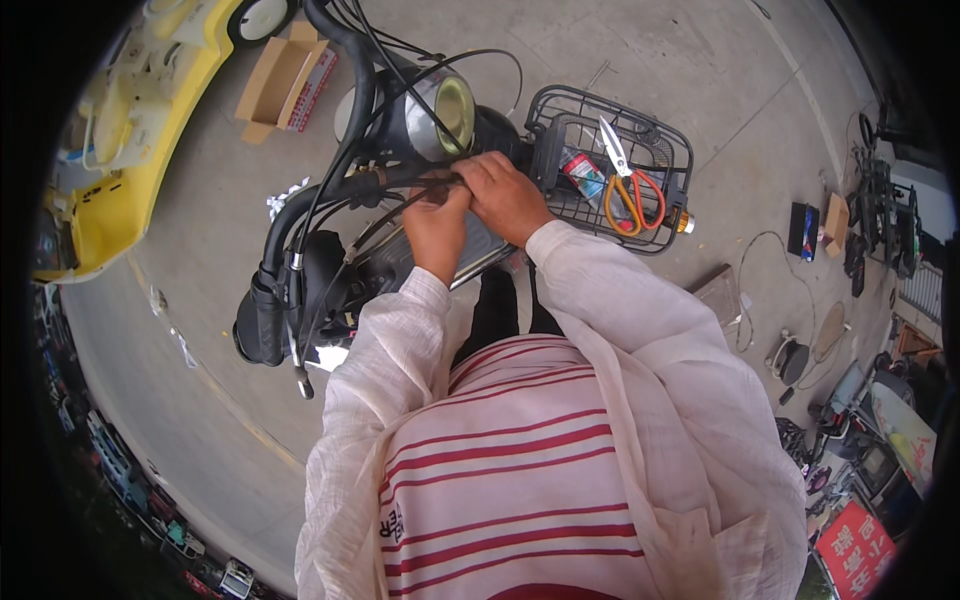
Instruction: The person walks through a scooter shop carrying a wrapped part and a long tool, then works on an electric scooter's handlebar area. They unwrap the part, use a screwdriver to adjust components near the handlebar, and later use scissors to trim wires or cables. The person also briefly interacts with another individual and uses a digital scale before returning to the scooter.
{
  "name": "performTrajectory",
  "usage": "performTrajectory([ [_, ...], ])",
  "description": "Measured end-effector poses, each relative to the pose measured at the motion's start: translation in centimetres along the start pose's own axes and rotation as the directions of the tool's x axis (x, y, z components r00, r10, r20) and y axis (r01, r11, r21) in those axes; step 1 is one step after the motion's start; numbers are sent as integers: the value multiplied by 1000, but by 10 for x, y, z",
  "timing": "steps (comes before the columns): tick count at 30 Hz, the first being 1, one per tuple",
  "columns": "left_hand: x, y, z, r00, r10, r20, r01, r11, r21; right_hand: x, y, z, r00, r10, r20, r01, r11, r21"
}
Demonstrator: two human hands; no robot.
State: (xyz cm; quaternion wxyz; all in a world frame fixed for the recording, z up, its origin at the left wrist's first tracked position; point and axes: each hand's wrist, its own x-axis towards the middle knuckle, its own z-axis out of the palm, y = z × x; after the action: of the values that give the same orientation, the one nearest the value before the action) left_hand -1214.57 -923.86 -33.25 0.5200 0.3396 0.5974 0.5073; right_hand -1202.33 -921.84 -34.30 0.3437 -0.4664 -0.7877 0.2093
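My left hand (438, 232) and my right hand (508, 200) meet at the front of a two-wheeled vehicle, just below its round headlight (453, 110). The left fingers are pinched on a thin black cable (410, 183) that runs in beside the handlebar (285, 225). Closed and bent over the same spot, the right fingertips press close to the left ones; what lies between them is hidden. To the right of my hands, a black wire basket (676, 150) holds orange-handled scissors (618, 165) and a bottle with a red and blue label (583, 175).
An open cardboard box (272, 85) lies on the concrete floor ahead, near a yellow vehicle body (185, 130) at left. The vehicle's seat-like black part (325, 270) is beside the handlebar grip. Cords, a round black part (790, 358) and a red sign (855, 550) are at right.
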Motion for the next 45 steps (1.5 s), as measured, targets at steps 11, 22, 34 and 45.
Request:
performTrajectory([
  [11, 0, 0, -17, 987, -105, 122, 134, 955, -263, 9, 7, -7, 990, 48, 135, -76, 974, 214],
  [22, 0, -18, -29, 928, -257, 268, 371, 664, -649, 7, -1, -8, 980, 72, 185, -117, 962, 248],
  [34, -5, -42, -45, 923, -213, 322, 378, 660, -649, 16, 5, -17, 892, 31, 451, -92, 989, 113],
  [45, 1, -27, -54, 892, -155, 425, 271, 935, -228, 4, 1, -25, 935, -22, 354, -52, 979, 198],
])
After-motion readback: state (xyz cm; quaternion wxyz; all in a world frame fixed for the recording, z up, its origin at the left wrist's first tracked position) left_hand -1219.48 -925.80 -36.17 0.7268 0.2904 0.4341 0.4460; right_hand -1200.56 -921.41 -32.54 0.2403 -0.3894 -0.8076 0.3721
